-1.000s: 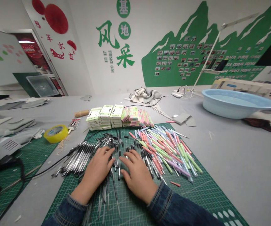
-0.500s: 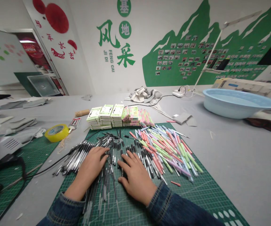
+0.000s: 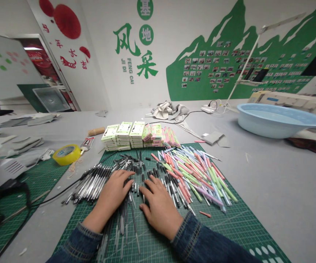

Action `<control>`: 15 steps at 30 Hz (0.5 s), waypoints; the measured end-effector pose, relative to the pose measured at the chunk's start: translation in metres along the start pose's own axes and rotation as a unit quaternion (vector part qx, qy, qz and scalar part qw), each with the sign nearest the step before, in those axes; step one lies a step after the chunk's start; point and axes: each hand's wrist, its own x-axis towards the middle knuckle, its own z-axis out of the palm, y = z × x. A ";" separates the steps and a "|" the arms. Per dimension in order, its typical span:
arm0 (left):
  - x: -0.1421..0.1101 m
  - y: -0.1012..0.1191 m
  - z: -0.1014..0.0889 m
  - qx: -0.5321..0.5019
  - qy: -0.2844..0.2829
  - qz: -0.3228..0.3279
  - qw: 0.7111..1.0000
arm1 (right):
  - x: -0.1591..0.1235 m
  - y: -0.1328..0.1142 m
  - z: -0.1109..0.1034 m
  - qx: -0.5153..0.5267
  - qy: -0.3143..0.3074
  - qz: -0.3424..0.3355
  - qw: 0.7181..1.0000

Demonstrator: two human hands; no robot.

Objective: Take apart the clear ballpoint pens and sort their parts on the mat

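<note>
My left hand [image 3: 112,193] lies palm down with fingers spread on a heap of black pen refills [image 3: 125,215] on the green cutting mat [image 3: 229,226]. My right hand [image 3: 159,204] rests flat beside it, fingers stretched over small black pen caps [image 3: 140,171]. Left of my left hand lies a pile of clear pens with black tips [image 3: 92,180]. To the right of my right hand spreads a pile of pastel pink, green and blue pen barrels [image 3: 199,171]. Stacked small boxes [image 3: 136,134] stand at the mat's far edge.
A yellow tape roll [image 3: 66,154] and a black cable [image 3: 53,195] lie to the left. A light blue basin [image 3: 278,119] stands at the back right. Grey cloth [image 3: 169,109] lies at the far side, and a second green mat [image 3: 15,197] at the left.
Both hands shifted slightly over the refills, first drawing toward me, then the left hand sliding a little to the right. Nothing was picked up.
</note>
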 end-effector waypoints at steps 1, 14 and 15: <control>0.001 0.004 0.002 0.005 0.001 0.006 1.000 | 0.000 0.000 0.000 -0.001 0.002 -0.002 1.000; 0.000 0.005 0.005 0.033 -0.002 -0.035 0.999 | 0.000 -0.001 -0.002 -0.027 0.026 -0.019 0.999; 0.000 0.005 0.006 0.030 -0.002 -0.044 0.999 | 0.001 -0.001 -0.002 -0.036 0.026 -0.022 0.999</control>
